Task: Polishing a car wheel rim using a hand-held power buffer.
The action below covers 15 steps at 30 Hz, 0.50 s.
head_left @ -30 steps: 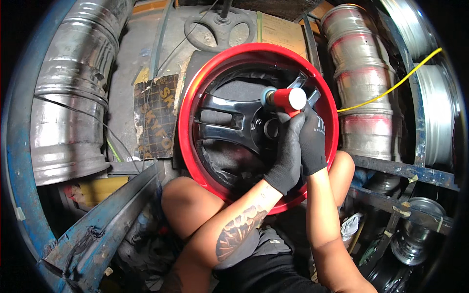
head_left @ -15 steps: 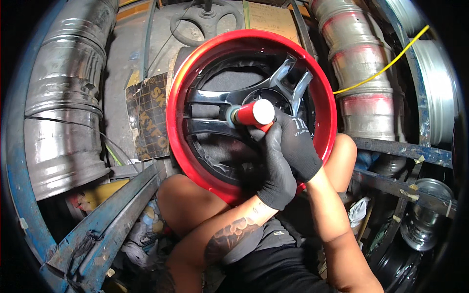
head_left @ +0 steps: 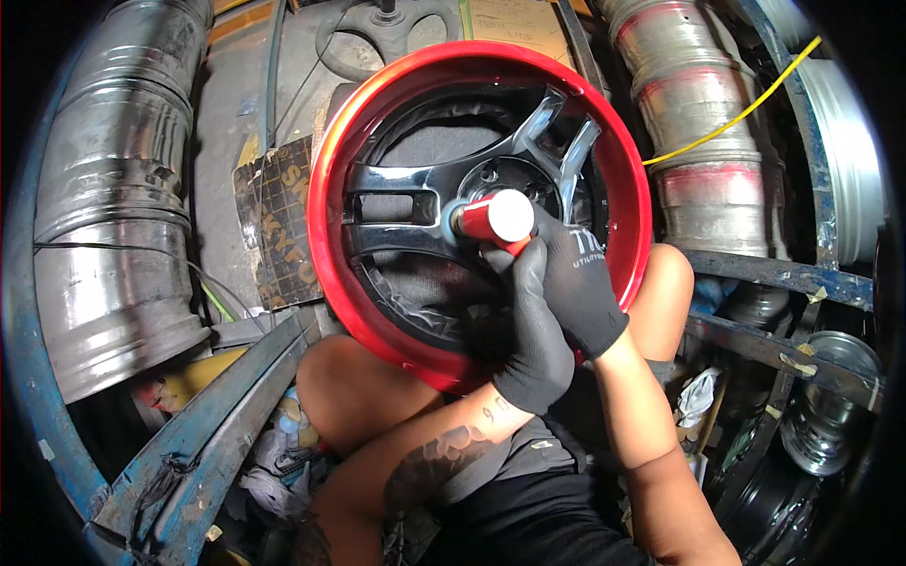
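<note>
A car wheel rim (head_left: 326, 274) with a glossy red barrel and black spokes rests by my bent knees. Both my hands wear black gloves and are closed around a small red polisher (head_left: 483, 219) with a white end. Its round pad (head_left: 454, 219) lies against a black spoke (head_left: 396, 238) near the hub (head_left: 500, 174). Lower down on the tool is my left hand (head_left: 536, 325), fingers wrapped. My right hand (head_left: 578, 274) grips beside it, on the right; its fingertips are partly hidden behind the tool.
Stacks of bare metal rims stand at the left (head_left: 113, 236) and right (head_left: 703, 151). Blue metal frames (head_left: 217, 424) flank me. A yellow hose (head_left: 746, 111) crosses at the right. Flattened cardboard (head_left: 274, 226) lies left of the wheel, and a spoked handwheel (head_left: 387, 42) stands beyond it.
The polisher's pad has slid a little along the spoke toward the hub. Both hands keep their grip. The whole view has shifted slightly.
</note>
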Motion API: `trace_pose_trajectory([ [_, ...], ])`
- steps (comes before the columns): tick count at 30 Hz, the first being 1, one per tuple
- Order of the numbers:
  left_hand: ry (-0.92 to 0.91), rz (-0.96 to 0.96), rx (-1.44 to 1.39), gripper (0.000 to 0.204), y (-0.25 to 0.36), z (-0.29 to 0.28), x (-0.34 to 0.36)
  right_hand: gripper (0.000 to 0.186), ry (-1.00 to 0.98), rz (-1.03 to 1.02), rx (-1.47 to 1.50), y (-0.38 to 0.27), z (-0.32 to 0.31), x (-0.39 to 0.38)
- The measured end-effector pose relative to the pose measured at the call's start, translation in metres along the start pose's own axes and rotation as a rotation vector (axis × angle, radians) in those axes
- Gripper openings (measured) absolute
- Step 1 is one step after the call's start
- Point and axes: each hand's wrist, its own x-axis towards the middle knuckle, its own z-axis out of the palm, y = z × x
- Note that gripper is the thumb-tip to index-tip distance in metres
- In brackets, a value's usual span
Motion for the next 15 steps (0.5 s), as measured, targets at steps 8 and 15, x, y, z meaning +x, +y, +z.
trace_pose_trajectory([
  [8, 0.016, 0.042, -0.006, 0.052, 0.000, 0.003, 0.002, 0.044, -0.103, -0.028, -0.047, -0.005, -0.004, 0.002],
  [15, -0.135, -0.006, 0.001, 0.050, 0.021, 0.009, 0.039, 0.047, 0.110, -0.080, -0.049, -0.008, 0.003, 0.035],
])
